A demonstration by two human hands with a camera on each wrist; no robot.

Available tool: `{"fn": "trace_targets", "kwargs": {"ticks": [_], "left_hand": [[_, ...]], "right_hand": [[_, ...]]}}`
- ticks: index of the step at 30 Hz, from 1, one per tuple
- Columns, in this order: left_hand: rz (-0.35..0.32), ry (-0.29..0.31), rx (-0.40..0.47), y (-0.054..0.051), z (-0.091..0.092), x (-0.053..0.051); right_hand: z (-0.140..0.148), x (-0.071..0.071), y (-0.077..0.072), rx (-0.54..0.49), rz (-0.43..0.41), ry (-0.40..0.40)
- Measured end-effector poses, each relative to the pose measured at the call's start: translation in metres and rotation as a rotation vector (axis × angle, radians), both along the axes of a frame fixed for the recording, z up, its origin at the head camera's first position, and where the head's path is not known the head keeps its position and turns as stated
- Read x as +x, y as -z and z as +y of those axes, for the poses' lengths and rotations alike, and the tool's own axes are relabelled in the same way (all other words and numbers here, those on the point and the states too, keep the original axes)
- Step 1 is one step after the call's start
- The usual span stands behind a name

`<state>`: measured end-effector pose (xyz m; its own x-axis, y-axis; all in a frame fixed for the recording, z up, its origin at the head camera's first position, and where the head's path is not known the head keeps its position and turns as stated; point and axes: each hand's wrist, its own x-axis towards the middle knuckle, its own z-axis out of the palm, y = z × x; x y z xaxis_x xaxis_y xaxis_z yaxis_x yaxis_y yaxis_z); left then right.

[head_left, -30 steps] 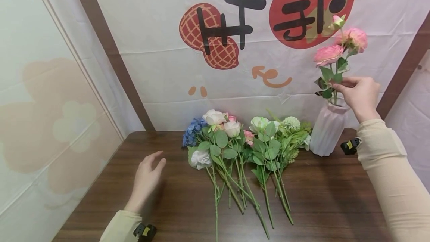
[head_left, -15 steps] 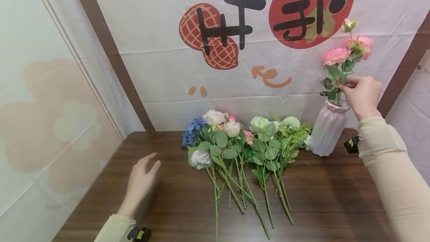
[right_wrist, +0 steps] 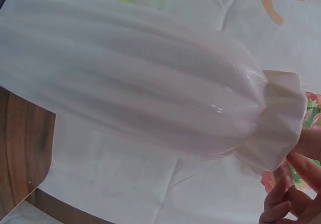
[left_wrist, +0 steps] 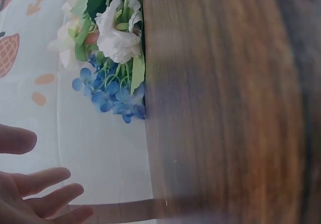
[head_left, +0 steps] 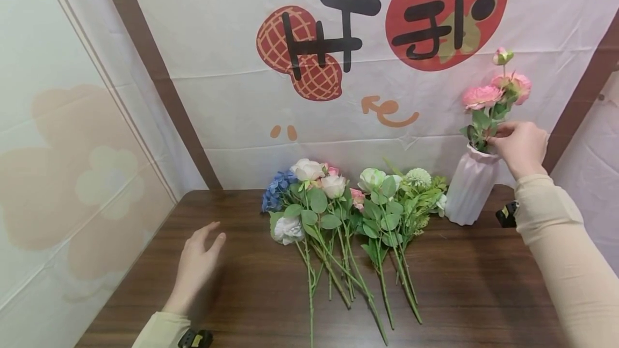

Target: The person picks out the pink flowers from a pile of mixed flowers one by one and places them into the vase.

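R hand [head_left: 522, 148] was at the vase [head_left: 470, 189] mouth, fingers pinching the pink sprig [head_left: 482, 98] low, just abv the rim; blooms up, lower stem hidden, prob. inside. Best bet was a slow, straight push w/ a light grip, else leaves might snag & the vase cd tip. L hand [head_left: 195, 263], fingers loosely apart, held nothing over the bench [head_left: 256, 299].

Vase [right_wrist: 150, 78]: ceramic-looking, smooth — glossy near the neck. Pink flowers [head_left: 481, 98]: matt, fabric-like petals. Tabletop [head_left: 256, 299]: wood-grained, smooth. Backdrop [head_left: 222, 109]: matt cloth — creased. Right sleeve [head_left: 563, 251]: wrinkled cloth, matt.
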<state>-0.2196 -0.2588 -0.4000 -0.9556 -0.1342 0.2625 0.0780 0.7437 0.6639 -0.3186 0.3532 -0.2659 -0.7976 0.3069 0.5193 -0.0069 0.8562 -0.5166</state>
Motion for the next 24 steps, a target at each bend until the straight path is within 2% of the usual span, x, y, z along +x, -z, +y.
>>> {"fn": "trace_targets", "kwargs": {"ticks": [6,14,20,24], "left_hand": [[-0.001,-0.006,-0.012,0.0,-0.003,0.003],[0.024,-0.014,-0.03,0.0,-0.007,0.004],[0.029,-0.021,-0.028,0.0,-0.008,0.004],[0.029,-0.027,-0.026,0.0,-0.008,0.005]], "right_hand": [[0.002,0.0,0.006,0.001,-0.066,0.005],[0.004,0.001,0.011,-0.017,-0.053,0.037],[0.005,0.002,0.011,-0.014,-0.05,0.009],[0.005,0.003,0.008,-0.043,-0.092,-0.003]]}}
